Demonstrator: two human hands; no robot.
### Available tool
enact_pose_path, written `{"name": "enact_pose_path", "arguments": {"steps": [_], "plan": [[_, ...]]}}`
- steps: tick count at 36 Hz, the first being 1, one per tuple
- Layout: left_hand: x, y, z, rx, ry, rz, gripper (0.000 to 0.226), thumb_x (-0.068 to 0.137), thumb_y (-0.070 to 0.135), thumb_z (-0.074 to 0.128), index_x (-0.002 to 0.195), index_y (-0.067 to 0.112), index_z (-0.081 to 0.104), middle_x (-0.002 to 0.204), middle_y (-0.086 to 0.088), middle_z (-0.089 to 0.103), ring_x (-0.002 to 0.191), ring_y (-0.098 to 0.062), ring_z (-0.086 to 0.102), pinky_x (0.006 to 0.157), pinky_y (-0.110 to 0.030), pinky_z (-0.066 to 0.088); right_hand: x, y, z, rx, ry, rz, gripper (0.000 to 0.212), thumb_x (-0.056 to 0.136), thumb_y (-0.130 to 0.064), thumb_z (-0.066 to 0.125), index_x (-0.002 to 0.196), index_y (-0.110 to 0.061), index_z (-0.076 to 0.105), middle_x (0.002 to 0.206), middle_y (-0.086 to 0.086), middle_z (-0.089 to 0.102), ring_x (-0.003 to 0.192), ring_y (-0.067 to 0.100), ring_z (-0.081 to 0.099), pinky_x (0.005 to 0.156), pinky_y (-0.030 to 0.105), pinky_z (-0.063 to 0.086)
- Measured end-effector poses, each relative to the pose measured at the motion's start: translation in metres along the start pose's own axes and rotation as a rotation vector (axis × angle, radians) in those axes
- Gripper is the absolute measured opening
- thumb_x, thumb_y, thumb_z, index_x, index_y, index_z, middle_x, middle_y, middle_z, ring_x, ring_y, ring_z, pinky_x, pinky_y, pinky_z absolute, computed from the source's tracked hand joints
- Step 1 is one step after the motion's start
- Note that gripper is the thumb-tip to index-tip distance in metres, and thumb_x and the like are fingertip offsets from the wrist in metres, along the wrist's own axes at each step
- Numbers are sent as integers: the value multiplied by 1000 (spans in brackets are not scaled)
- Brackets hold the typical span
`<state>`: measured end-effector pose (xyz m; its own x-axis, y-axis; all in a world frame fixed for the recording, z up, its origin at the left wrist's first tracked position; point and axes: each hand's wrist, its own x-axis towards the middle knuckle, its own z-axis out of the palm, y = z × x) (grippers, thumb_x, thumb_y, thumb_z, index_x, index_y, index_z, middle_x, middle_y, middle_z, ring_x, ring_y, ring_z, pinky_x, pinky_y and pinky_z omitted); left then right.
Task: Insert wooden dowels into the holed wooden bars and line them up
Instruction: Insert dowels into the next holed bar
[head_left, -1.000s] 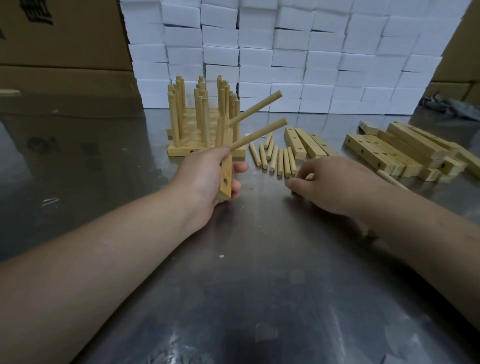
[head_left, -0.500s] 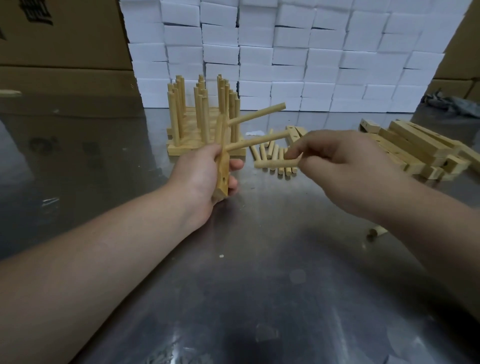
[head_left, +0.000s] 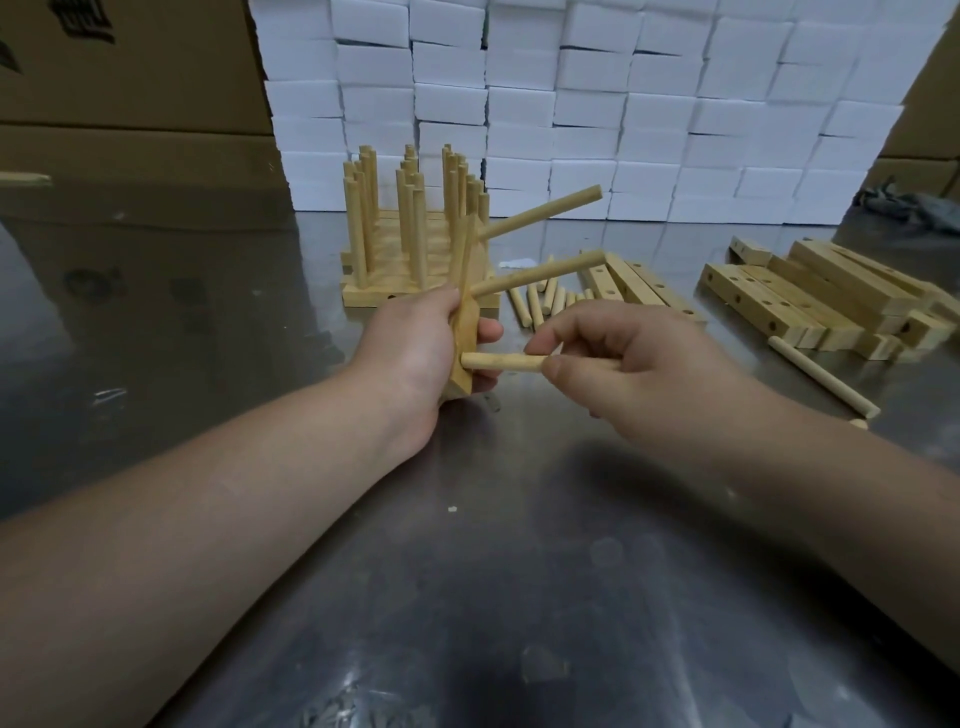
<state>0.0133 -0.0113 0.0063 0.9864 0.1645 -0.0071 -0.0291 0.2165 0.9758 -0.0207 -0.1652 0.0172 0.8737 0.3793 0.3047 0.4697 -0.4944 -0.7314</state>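
Two dowels (head_left: 537, 214) in. Grips bar (head_left: 464, 325) on end at frame centre, with left hand (head_left: 410, 358) curled round. Pinches third dowel (head_left: 501, 362) level in right hand (head_left: 639, 364); tip leftward, against bar's lower end.

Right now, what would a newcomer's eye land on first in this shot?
Centre frame, the left hand grips a holed bar on end with two dowels jutting from it, while the right hand pinches a third dowel, its tip at the bar's lower part. Just behind stands a block of finished bars bristling with upright dowels, against a wall of stacked white boxes.
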Motion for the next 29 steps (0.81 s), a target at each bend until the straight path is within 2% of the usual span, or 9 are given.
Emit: {"name": "enact_pose_path", "arguments": {"steps": [4, 7, 13, 17, 20, 22, 25, 27, 29], "plan": [[-2, 1, 0, -2, -5, 9, 25, 97, 21, 40, 81, 12, 56, 45, 3, 59, 37, -11, 52, 42, -23, 46, 2, 1, 0, -99, -21, -39, 6, 79, -39, 59, 76, -34, 62, 62, -16, 53, 52, 0, 45, 46, 16, 35], [-6, 2, 3, -53, -37, -5, 23, 97, 19, 39, 82, 11, 55, 44, 2, 57, 35, -11, 51, 43, -25, 51, 1, -1, -1, -176, -26, -75, 8, 78, -42, 56, 72, -42, 60, 69, -13, 57, 59, 8, 49, 48, 20, 38], [-10, 1, 6, -97, -66, -8, 23, 98, 18, 39, 82, 9, 54, 42, 1, 56, 33, -10, 52, 38, -21, 47, 1, -3, -1, -230, -15, -149, 17, 80, -38, 58, 68, -51, 58, 69, -7, 65, 67, 11, 55, 55, 21, 41], [-12, 0, 8, -117, -64, -1, 24, 98, 19, 40, 80, 11, 54, 43, 2, 55, 34, -9, 52, 37, -17, 42, 0, -4, 0, -253, -14, -159, 18, 82, -33, 61, 73, -49, 58, 68, -24, 63, 69, -4, 55, 58, 8, 40], [-11, 0, 8, -113, -63, 11, 25, 98, 19, 40, 79, 13, 54, 43, 3, 55, 35, -8, 52, 39, -17, 44, -1, -5, 3, -254, -6, -127, 10, 82, -38, 58, 85, -42, 66, 77, -14, 68, 76, 0, 58, 62, 13, 44], [-11, 0, 8, -107, -65, 17, 25, 98, 20, 40, 79, 14, 55, 44, 4, 56, 36, -8, 52, 41, -18, 44, -1, -6, 4, -230, -6, -113, 9, 84, -35, 58, 86, -39, 66, 78, -17, 68, 79, -3, 60, 63, 13, 46], [-11, -1, 9, -100, -83, 31, 26, 98, 20, 38, 79, 15, 54, 45, 5, 55, 37, -8, 51, 47, -21, 43, -3, -8, 6, -141, -11, -68, 19, 88, -27, 58, 73, -39, 60, 52, -30, 55, 59, -14, 53, 51, 6, 37], [-11, -2, 9, -100, -94, 39, 26, 99, 20, 37, 79, 15, 54, 45, 5, 55, 37, -7, 51, 48, -21, 42, -3, -8, 7, -89, 8, -11, 21, 89, -29, 57, 68, -26, 63, 44, -17, 51, 46, -3, 48, 46, 12, 36], [-11, -2, 9, -88, -98, 57, 26, 99, 19, 36, 79, 15, 53, 45, 6, 55, 37, -7, 52, 45, -17, 40, -3, -8, 9, -35, 44, 43, 33, 88, -33, 56, 66, -10, 62, 43, -5, 44, 41, 4, 41, 49, 26, 40]]}}
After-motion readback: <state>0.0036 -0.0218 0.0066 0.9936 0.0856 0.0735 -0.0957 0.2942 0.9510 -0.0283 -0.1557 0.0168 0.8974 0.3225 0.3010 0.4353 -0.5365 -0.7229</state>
